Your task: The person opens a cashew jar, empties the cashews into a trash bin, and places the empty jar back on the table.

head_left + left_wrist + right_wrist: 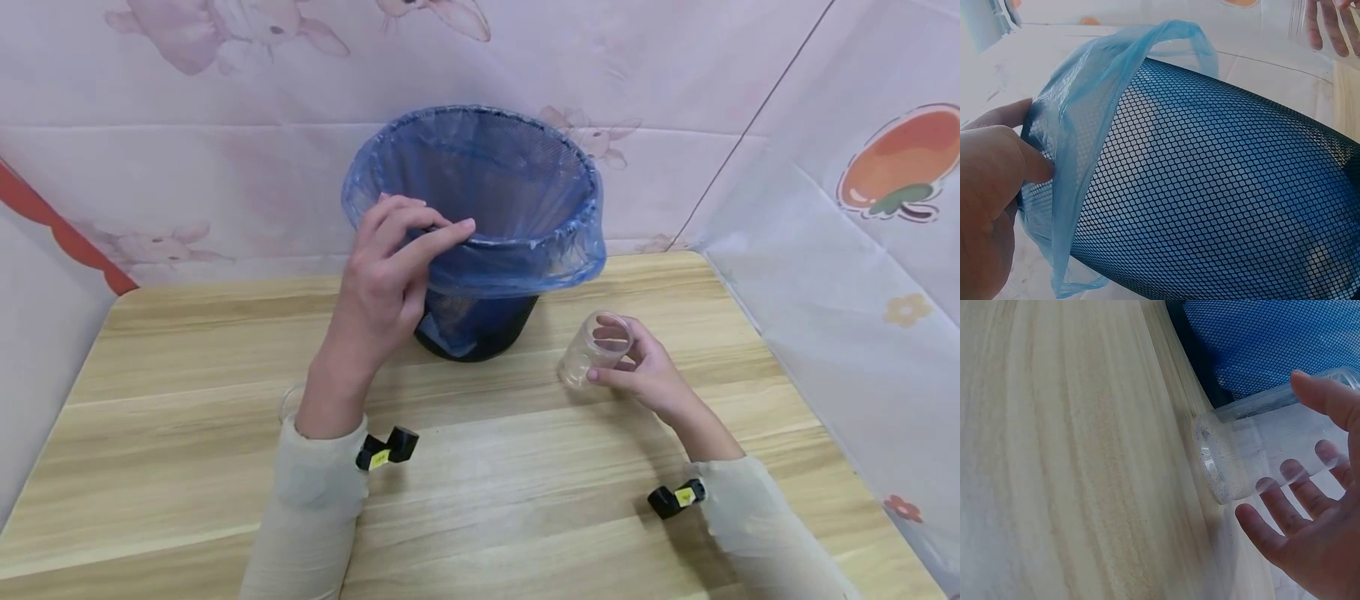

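A black mesh bin [480,342] stands on the table, lined with a blue plastic bag [540,262] folded over its rim. My left hand [378,279] grips the near left part of that rim, thumb outside on the bag and fingers over the edge. To the right of the bin, my right hand [651,377] holds a clear plastic cup [583,360]. Its thumb lies along one side of the cup, its fingers along the other. The cup's base is close over the tabletop in the right wrist view. Small specks dot the clear cup near its base.
A wood-grain table [465,500] lies beneath, with a printed wall covering [247,167] behind the bin and to the right. Left of my left wrist, the rim of another clear round object [288,405] shows, mostly hidden by the forearm.
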Demonstrator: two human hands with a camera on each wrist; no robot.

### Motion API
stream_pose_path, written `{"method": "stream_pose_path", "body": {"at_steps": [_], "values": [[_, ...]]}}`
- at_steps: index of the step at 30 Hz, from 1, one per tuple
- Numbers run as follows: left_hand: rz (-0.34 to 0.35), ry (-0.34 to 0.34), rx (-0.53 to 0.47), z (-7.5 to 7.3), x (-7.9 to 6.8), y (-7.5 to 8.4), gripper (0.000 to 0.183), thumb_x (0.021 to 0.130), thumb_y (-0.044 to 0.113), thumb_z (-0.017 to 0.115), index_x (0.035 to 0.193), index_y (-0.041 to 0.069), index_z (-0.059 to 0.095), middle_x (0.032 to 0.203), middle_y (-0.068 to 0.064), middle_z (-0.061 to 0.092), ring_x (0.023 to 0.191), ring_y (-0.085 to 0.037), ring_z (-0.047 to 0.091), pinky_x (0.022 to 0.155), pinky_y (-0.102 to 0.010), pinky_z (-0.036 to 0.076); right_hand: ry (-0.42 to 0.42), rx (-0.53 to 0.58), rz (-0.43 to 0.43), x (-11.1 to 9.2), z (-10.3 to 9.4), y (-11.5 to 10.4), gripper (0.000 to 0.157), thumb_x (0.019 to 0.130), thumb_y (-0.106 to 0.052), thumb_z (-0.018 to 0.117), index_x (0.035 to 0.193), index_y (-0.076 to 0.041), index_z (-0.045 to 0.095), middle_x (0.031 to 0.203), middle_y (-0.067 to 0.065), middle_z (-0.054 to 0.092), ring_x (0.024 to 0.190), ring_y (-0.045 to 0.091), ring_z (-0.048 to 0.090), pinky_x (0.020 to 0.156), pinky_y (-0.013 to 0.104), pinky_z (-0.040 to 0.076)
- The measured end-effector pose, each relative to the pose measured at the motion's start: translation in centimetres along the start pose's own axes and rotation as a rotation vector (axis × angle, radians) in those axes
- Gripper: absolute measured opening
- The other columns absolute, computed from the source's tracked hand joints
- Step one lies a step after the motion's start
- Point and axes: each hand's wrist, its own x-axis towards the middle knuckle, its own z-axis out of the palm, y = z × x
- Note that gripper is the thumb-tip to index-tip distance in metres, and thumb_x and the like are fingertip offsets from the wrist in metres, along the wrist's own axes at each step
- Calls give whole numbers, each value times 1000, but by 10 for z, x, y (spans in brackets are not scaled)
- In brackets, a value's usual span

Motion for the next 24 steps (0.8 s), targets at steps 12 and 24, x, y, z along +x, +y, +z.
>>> {"method": "stream_pose_path", "body": {"at_steps": [12, 24], "values": [[3, 9, 19, -4, -5, -2, 54, 92, -16, 42, 128, 15, 68, 123, -13, 62, 123, -35, 51, 116, -49, 32, -45, 12, 1, -2, 0, 4, 92, 84, -2, 77, 158, -20, 25, 154, 23, 35, 141, 42, 35, 115, 51, 33], [79, 183, -42, -9, -11, 27, 28, 99, 22, 57, 120, 7, 69, 134, -19, 61, 139, -39, 43, 117, -62, 23, 77, -213, -156, -36, -11, -20, 90, 85, -7, 74, 158, -25, 26, 157, 8, 35, 148, 30, 23, 113, 69, 17]]}}
